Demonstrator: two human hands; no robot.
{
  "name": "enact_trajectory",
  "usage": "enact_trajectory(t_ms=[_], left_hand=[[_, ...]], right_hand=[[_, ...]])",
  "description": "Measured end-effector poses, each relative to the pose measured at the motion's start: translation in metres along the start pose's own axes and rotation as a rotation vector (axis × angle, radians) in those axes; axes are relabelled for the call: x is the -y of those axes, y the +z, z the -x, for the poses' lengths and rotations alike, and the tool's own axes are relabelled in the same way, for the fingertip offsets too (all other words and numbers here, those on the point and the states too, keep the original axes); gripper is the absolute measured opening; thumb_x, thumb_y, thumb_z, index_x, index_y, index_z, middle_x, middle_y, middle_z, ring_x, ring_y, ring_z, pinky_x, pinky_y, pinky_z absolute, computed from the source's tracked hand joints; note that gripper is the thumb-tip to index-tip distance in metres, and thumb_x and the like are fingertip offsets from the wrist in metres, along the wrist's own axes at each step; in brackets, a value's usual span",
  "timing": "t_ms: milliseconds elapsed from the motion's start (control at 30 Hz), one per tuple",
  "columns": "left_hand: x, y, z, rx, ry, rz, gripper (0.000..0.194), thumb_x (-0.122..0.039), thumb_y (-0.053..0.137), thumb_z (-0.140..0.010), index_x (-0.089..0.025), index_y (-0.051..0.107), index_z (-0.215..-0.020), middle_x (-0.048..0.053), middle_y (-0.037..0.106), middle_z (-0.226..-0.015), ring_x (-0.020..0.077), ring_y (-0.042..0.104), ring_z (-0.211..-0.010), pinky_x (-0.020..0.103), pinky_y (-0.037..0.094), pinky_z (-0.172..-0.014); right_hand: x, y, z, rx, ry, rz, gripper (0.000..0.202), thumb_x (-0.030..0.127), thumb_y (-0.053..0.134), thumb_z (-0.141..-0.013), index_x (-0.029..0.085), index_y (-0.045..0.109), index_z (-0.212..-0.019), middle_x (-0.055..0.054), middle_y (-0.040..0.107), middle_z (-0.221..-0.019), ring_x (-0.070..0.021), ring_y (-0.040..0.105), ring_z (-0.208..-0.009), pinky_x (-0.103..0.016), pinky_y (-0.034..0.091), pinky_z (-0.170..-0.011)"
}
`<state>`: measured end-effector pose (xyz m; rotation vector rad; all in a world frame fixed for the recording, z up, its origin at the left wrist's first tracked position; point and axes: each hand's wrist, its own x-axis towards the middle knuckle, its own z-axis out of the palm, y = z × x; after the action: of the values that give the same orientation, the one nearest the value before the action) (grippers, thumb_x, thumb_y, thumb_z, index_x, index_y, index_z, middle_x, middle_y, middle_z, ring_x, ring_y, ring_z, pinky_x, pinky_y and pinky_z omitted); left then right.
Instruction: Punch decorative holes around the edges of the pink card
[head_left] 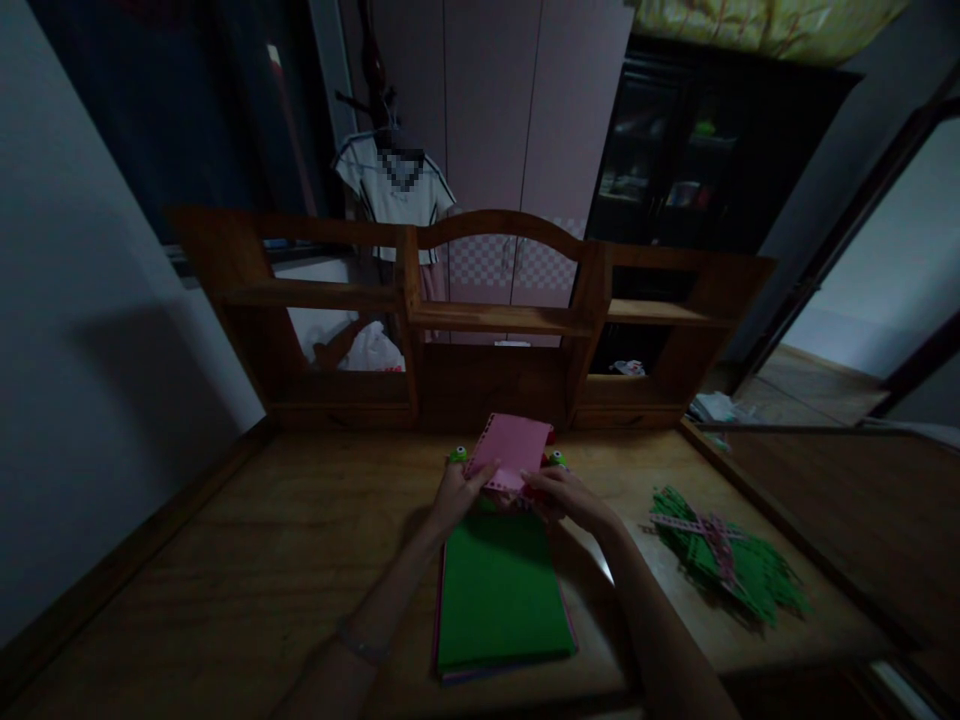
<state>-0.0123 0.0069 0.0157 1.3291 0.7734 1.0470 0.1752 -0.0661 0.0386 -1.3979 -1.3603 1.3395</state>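
Note:
A pink sheet [513, 448] with small holes or notches along its left and lower edges is held up above the desk. My left hand [459, 492] pinches its lower left side, thumb on top. At the lower right, my right hand [564, 492] has its fingers closed by the sheet and a red item [534, 490]; exactly what it grips there is hard to make out. Below both hands lies a stack of paper with a green sheet [502, 590] on top. Small green things with eyes [459, 455] show beside each hand.
A pile of green and pink strips [724, 555] lies on the desk's right side. A wooden shelf unit [495, 318] stands along the back of the wooden desk [300, 560]. Behind it are a hanging white shirt [397, 195], pink wardrobe doors and a dark cabinet.

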Motion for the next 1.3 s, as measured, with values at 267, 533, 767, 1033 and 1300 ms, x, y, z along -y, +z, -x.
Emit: enact_trajectory(t_ms=[267, 533, 767, 1033, 1300], left_hand=[[0.001, 0.0, 0.0, 0.027, 0.03, 0.033, 0.036, -0.039, 0.073, -0.066, -0.009, 0.069, -0.087, 0.009, 0.071, -0.081, 0.021, 0.066, -0.074, 0.029, 0.052, -0.069], [0.005, 0.0, -0.002, 0.042, 0.041, 0.061, 0.036, -0.042, 0.07, -0.07, -0.01, 0.07, -0.087, 0.01, 0.071, -0.084, 0.022, 0.067, -0.076, 0.031, 0.052, -0.071], [0.001, 0.001, -0.001, 0.024, 0.021, 0.06, 0.037, -0.041, 0.071, -0.068, -0.01, 0.07, -0.087, 0.009, 0.071, -0.084, 0.0216, 0.066, -0.076, 0.03, 0.051, -0.071], [-0.002, 0.002, 0.0, 0.031, 0.03, 0.1, 0.036, -0.038, 0.073, -0.067, -0.01, 0.069, -0.089, 0.009, 0.071, -0.084, 0.0198, 0.066, -0.073, 0.029, 0.051, -0.069], [-0.001, -0.001, -0.001, 0.038, 0.037, 0.055, 0.035, -0.039, 0.071, -0.069, -0.009, 0.069, -0.088, 0.009, 0.071, -0.084, 0.0205, 0.065, -0.075, 0.029, 0.05, -0.069]], right_hand=[[-0.005, -0.003, -0.003, -0.023, 0.005, 0.015, 0.049, 0.064, 0.056, -0.076, 0.016, 0.058, -0.067, 0.001, 0.049, -0.049, -0.0071, 0.036, -0.039, -0.022, 0.017, -0.038], [-0.007, -0.001, -0.003, -0.031, 0.005, -0.015, 0.045, 0.06, 0.06, -0.075, 0.016, 0.058, -0.068, 0.001, 0.05, -0.054, -0.0076, 0.039, -0.043, -0.022, 0.019, -0.041], [-0.011, 0.003, -0.008, -0.083, -0.089, -0.06, 0.044, 0.057, 0.061, -0.076, 0.016, 0.055, -0.063, 0.003, 0.044, -0.053, -0.008, 0.037, -0.046, -0.023, 0.022, -0.044], [-0.015, 0.003, -0.009, -0.12, -0.074, -0.016, 0.044, 0.059, 0.063, -0.073, 0.015, 0.06, -0.068, 0.001, 0.049, -0.058, -0.009, 0.04, -0.049, -0.022, 0.025, -0.044], [-0.015, 0.006, -0.01, -0.07, -0.045, -0.082, 0.045, 0.06, 0.059, -0.076, 0.016, 0.054, -0.064, 0.003, 0.044, -0.053, -0.0072, 0.036, -0.041, -0.022, 0.021, -0.04]])
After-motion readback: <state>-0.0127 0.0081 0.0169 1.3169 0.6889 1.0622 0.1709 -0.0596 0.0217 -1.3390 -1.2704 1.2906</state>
